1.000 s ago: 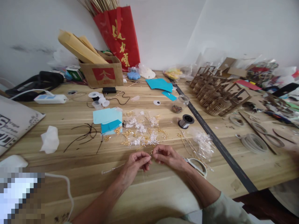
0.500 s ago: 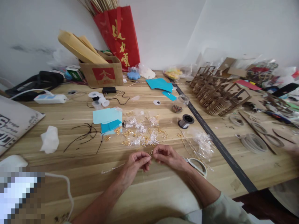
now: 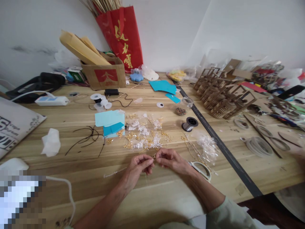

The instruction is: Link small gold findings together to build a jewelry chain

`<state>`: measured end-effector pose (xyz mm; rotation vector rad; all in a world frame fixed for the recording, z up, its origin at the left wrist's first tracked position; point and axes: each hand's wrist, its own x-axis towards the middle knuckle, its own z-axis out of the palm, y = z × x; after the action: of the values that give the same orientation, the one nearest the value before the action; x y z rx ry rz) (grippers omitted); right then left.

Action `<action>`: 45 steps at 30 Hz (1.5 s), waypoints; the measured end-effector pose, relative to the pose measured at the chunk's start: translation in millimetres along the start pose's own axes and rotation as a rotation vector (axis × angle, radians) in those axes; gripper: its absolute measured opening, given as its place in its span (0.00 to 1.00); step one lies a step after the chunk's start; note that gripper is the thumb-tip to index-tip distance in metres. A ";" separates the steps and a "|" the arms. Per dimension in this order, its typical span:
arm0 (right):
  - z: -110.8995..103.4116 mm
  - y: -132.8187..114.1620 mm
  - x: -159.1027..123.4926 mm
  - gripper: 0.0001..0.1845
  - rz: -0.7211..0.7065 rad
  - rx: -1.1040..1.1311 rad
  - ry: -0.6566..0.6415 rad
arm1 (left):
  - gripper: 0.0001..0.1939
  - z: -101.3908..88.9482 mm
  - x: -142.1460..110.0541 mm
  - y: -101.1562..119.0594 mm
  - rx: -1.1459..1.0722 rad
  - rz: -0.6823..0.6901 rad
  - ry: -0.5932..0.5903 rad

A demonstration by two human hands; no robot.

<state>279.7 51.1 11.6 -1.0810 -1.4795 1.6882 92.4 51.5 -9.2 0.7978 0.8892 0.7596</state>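
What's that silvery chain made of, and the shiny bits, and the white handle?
Silvery chain: probably polished metal, because it glints.

Shiny bits: silver- and gold-coloured, sparkling; metal or coated plastic, too small to tell.

White handle: likely smooth plastic, judging by its pale colour and thick, rounded loop.

From the head, we are looking down at our nearby left hand (image 3: 140,165) and right hand (image 3: 172,159), facing across the wooden table (image 3: 166,197) toward the pale wall (image 3: 171,31).

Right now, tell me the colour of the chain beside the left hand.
The chain looks silver, best seen in the head view.
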 end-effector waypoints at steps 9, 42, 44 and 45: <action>-0.6 0.5 1.0 0.16 -0.010 0.000 0.026 | 0.15 0.5 -0.6 0.5 -0.005 -0.009 -0.004; 0.5 -0.3 1.0 0.18 0.019 0.004 0.018 | 0.14 -0.3 -0.1 -0.2 0.018 -0.005 -0.010; 0.6 0.1 1.2 0.18 0.017 0.012 0.013 | 0.14 -0.6 0.3 -0.7 0.015 -0.006 -0.015; 0.7 0.1 1.4 0.18 0.015 0.016 0.012 | 0.14 -0.7 0.4 -0.8 0.011 -0.004 -0.018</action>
<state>278.5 52.0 11.3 -1.0945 -1.4521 1.6983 92.2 51.6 -10.4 0.8110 0.8799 0.7433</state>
